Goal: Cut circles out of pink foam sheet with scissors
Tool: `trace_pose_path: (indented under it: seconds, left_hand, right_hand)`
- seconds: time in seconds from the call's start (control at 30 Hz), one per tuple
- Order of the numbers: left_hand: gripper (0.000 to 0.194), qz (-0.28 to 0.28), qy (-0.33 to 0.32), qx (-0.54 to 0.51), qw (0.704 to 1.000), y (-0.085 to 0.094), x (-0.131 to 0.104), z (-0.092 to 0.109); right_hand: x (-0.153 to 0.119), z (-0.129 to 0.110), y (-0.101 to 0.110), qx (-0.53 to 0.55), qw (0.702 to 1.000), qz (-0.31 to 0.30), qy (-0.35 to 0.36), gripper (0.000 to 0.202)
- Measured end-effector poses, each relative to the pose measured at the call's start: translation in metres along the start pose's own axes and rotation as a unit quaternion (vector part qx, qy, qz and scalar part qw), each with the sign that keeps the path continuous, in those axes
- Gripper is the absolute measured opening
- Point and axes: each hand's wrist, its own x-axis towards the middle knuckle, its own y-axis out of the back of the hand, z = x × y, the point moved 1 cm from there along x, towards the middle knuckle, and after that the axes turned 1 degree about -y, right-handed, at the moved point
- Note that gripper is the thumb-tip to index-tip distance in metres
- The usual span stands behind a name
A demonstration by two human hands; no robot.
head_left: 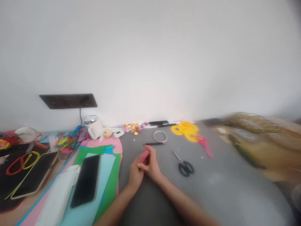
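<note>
My left hand [136, 173] and my right hand [153, 164] meet over the grey table, both closed around a small pinkish-red piece [144, 156]. It looks like folded paper, but blur and my fingers hide most of it. Just beyond my fingertips lies a black marker with red ends [155, 143]. Behind that marker is a silver ring [160, 136]. Black-handled scissors [183, 164] rest to the right of my right hand, blades pointing away from me.
Coloured paper sheets [109, 175] lie on the left, with a black phone [86, 180] on top. Yellow paper rings [185, 129] and pink scissors [205, 146] are at the back right. Along the wall are a white mug [95, 128], small colourful pieces [134, 127] and more markers [158, 122].
</note>
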Motion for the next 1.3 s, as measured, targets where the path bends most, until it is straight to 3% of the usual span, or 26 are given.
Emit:
trace_pose_path:
  seconds: [0.07, 0.23, 0.37, 0.47, 0.63, 0.73, 0.8, 0.87, 0.93, 1.0, 1.13, 1.3]
  left_hand:
    - [0.037, 0.004, 0.000, -0.006, 1.000, 0.000, 0.000, -0.001]
    - [0.041, 0.014, 0.024, -0.012, 1.000, -0.001, -0.001, -0.001]
    - [0.042, 0.011, 0.017, -0.013, 1.000, -0.001, -0.002, -0.003]
    - [0.042, -0.007, -0.006, -0.013, 1.000, -0.002, -0.002, -0.002]
    - [0.046, -0.066, 0.004, -0.013, 0.998, -0.001, -0.001, 0.009]
    - [0.058, -0.079, 0.027, -0.003, 0.997, 0.004, -0.003, 0.018]
    - [0.074, -0.067, 0.041, 0.015, 0.997, 0.010, -0.003, 0.023]
    - [0.098, -0.086, 0.040, 0.057, 0.994, 0.015, -0.001, 0.029]
    - [0.120, -0.139, 0.000, 0.114, 0.984, 0.019, 0.003, 0.036]
    - [0.132, -0.198, -0.067, 0.182, 0.961, 0.022, 0.008, 0.045]
    - [0.135, -0.267, -0.128, 0.250, 0.922, 0.021, 0.014, 0.057]
    - [0.126, -0.268, -0.115, 0.260, 0.921, 0.012, 0.011, 0.055]
  right_hand:
    - [-0.001, 0.001, 0.001, -0.003, 1.000, 0.008, 0.008, 0.073]
    - [-0.001, -0.004, 0.001, -0.027, 0.999, -0.039, 0.020, 0.062]
    - [-0.002, -0.007, 0.001, -0.010, 1.000, 0.003, -0.010, 0.060]
    - [-0.002, -0.008, 0.002, 0.010, 1.000, -0.007, 0.000, 0.057]
    - [0.004, 0.003, 0.010, 0.167, 0.983, 0.006, -0.079, 0.051]
    - [0.010, 0.010, 0.020, 0.222, 0.969, 0.007, -0.110, 0.045]
    - [0.013, 0.012, 0.028, 0.283, 0.948, -0.018, -0.143, 0.053]
    - [0.013, 0.011, 0.033, 0.366, 0.909, -0.074, -0.185, 0.061]
    - [0.010, 0.008, 0.035, 0.419, 0.871, -0.138, -0.216, 0.066]
    - [0.004, 0.006, 0.035, 0.410, 0.862, -0.190, -0.230, 0.069]
    - [-0.004, 0.006, 0.033, 0.372, 0.864, -0.235, -0.244, 0.072]
    - [-0.002, 0.002, 0.034, 0.358, 0.861, -0.276, -0.234, 0.078]
